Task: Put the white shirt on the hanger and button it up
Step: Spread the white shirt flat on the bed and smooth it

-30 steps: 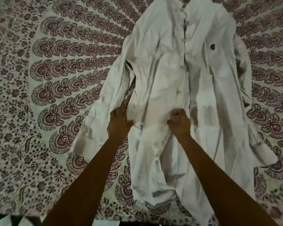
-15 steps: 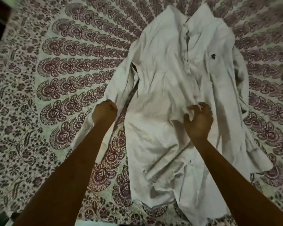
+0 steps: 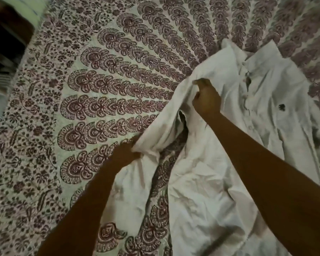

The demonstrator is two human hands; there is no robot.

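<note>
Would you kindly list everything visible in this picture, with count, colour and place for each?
white shirt: one, white, crumpled on the bedspread, centre to right, front upward, collar toward the top right.
shirt sleeve: one, white, lifted off the bedspread between both hands.
logo: one, dark, small, on the shirt's chest at right.
bedspread: one, cream with maroon feather-like print, under everything.
dark object: one, dark brown, top left corner beyond the bedspread; what it is cannot be told.
hanger: none visible.
left hand: one, gripping the lower part of the sleeve.
right hand: one, pinching the sleeve near the shoulder.
</note>
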